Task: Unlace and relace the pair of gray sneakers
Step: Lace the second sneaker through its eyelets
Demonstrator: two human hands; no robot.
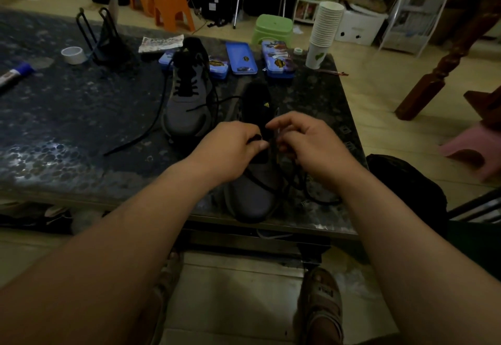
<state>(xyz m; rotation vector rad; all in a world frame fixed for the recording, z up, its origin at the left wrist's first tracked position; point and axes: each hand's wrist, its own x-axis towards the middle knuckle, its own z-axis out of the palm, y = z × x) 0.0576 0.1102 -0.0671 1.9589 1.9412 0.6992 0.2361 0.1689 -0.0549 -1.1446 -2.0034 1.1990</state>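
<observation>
Lacing gray mesh sneaker (253,198): pinching thin black lace (256,137) over its tongue in left hand (230,150) fingers; right hand (306,149) fingers curled beside, hold unclear. Probably needs next eyelet threaded.

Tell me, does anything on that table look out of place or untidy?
Mostly the far sneaker's lace: it trails loose across the table, partly pulled out. The paper cup stack at the far right corner leans. Nothing looks spilled or broken. The left hand and right hand pinch the near sneaker's lace.
</observation>
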